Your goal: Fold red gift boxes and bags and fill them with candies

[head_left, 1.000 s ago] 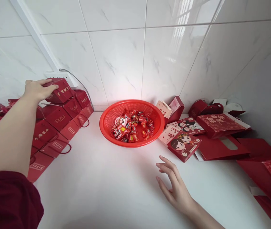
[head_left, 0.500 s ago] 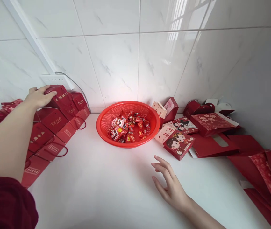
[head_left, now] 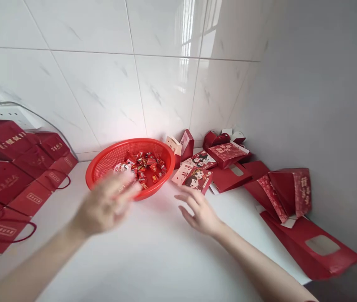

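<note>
My left hand (head_left: 105,205) is smeared by motion in front of the red plastic basket (head_left: 92,161), covering part of its near rim. I cannot make out whether its fingers are open. Wrapped candies (head_left: 147,165) in red wrappers lie in the basket. My right hand (head_left: 201,212) hovers over the white table (head_left: 162,260) with its fingers apart and nothing in them. Just beyond its fingertips lies a pink and red gift box (head_left: 195,178) printed with a cartoon couple.
Stacked red gift boxes with cord handles (head_left: 29,174) line the left side, below a white power strip (head_left: 5,115). Flattened and part-folded red boxes (head_left: 307,241) spread along the right, by the grey wall (head_left: 319,105). A tiled wall (head_left: 102,92) stands behind.
My left hand has left the top box of the left stack and swung right to the basket's front. My view has turned right. My right hand remains open near the printed box.
</note>
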{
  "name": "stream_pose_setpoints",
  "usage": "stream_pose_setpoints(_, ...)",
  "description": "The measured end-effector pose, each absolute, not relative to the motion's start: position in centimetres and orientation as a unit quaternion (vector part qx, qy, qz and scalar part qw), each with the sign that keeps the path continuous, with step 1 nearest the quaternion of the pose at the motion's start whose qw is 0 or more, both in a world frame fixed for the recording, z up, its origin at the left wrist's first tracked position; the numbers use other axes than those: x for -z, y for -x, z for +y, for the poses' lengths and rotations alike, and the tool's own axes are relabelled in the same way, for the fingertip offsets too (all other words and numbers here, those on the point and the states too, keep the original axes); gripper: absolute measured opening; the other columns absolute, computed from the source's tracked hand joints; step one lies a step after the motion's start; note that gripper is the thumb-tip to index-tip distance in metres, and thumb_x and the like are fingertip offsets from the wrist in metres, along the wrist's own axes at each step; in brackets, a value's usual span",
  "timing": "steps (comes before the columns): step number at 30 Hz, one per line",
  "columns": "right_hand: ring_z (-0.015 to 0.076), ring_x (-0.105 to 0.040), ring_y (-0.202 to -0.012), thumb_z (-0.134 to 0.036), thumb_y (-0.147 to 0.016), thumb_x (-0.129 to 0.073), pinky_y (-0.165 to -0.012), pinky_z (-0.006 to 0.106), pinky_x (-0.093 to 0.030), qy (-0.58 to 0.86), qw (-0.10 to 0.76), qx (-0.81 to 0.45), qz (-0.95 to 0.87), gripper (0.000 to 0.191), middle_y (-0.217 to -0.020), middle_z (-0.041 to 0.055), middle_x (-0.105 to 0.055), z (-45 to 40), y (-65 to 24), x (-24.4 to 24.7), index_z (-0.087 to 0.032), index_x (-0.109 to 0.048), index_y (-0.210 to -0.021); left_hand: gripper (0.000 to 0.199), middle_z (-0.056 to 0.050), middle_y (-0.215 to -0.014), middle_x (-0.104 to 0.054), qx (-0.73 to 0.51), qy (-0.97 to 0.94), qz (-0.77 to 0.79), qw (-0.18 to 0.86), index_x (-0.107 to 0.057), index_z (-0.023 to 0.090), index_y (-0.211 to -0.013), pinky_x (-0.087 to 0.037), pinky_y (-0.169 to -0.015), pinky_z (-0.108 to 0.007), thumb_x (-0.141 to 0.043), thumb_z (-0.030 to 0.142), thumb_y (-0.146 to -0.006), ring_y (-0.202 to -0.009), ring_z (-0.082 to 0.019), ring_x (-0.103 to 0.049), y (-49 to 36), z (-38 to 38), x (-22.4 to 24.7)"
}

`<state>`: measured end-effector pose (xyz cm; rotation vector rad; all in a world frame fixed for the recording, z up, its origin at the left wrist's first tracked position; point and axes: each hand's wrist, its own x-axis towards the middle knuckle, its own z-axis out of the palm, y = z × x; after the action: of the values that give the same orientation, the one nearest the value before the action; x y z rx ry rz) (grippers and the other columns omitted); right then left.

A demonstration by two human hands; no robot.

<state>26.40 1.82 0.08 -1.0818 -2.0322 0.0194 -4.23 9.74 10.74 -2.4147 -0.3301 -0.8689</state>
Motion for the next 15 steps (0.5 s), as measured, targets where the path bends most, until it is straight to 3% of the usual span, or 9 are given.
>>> stream_pose_setpoints(2, 0.0271, -0.053, -0.125, -0.018, -0.093, -0.053, -0.103, 0.046, -0.047, 0.462, 0.406, 0.02, -0.788, 0.029, -0.137, 0.0146, -0.055, 3.5, -28.4, -2.1, -0.021, -0.058, -0.122, 0.048, -0.002, -0.154, -0.045, 0.208, 0.961, -0.018, 0.181, -0.056, 0.022, -0.135, -0.037, -0.118, -0.036, -0.059, 0.013, -0.088, -0.133, -0.021, -0.051, 1.3, 6.2, -6.4)
stream_pose_setpoints(4, 0.0268, -0.054, -0.124, -0.021, -0.092, -0.055, -0.105, 0.045, -0.045, 0.508, 0.408, 0.007, -0.759, 0.023, -0.137, 0.0114, -0.057, 6.0, -30.6, -4.1, -0.022, -0.064, -0.113, 0.04, -0.005, -0.147, -0.053, 0.127, 0.988, -0.075, 0.048, -0.059, 0.022, -0.133, -0.043, -0.113, -0.034, -0.057, 0.025, -0.093, -0.126, -0.021, -0.058, -0.6, 4.1, -2.8)
stream_pose_setpoints(6, 0.0267, -0.057, -0.121, -0.022, -0.091, -0.057, -0.105, 0.044, -0.045, 0.531, 0.415, -0.001, -0.739, 0.017, -0.131, 0.0097, -0.061, 9.1, -33.0, -5.8, -0.022, -0.068, -0.104, 0.055, -0.007, -0.158, -0.037, 0.044, 0.985, -0.158, -0.052, -0.046, 0.026, -0.146, -0.039, -0.115, -0.045, -0.057, 0.038, -0.094, -0.139, -0.028, -0.045, -1.7, 3.5, -0.2)
stream_pose_setpoints(9, 0.0245, -0.064, -0.107, -0.018, -0.091, -0.056, -0.1, 0.041, -0.049, 0.582, 0.446, -0.017, -0.679, 0.017, -0.116, 0.0106, -0.068, 14.6, -36.9, -7.6, -0.018, -0.069, -0.102, 0.066, -0.005, -0.164, -0.019, 0.006, 0.962, -0.239, -0.13, -0.025, 0.034, -0.156, -0.021, -0.121, -0.059, -0.049, 0.051, -0.097, -0.15, -0.032, -0.023, -2.1, 4.1, 1.5)
stream_pose_setpoints(11, 0.0236, -0.065, -0.101, -0.019, -0.092, -0.058, -0.098, 0.043, -0.049, 0.625, 0.472, -0.032, -0.621, 0.016, -0.111, 0.0123, -0.068, 18.0, -39.3, -8.4, -0.014, -0.069, -0.103, 0.066, -0.002, -0.165, -0.016, 0.006, 0.951, -0.268, -0.152, -0.021, 0.037, -0.157, -0.013, -0.122, -0.061, -0.045, 0.055, -0.098, -0.152, -0.031, -0.017, -2.1, 4.5, 1.8)
stream_pose_setpoints(15, 0.0203, -0.065, -0.098, -0.032, -0.096, -0.061, -0.084, 0.041, -0.057, 0.676, 0.515, -0.104, -0.516, 0.03, -0.117, 0.0087, -0.064, 23.0, -41.9, -8.9, -0.014, -0.06, -0.12, 0.066, 0.0, -0.165, -0.016, 0.019, 0.943, -0.285, -0.173, -0.023, 0.039, -0.156, -0.012, -0.123, -0.059, -0.045, 0.058, -0.097, -0.152, -0.03, -0.017, -2.2, 4.6, 2.0)
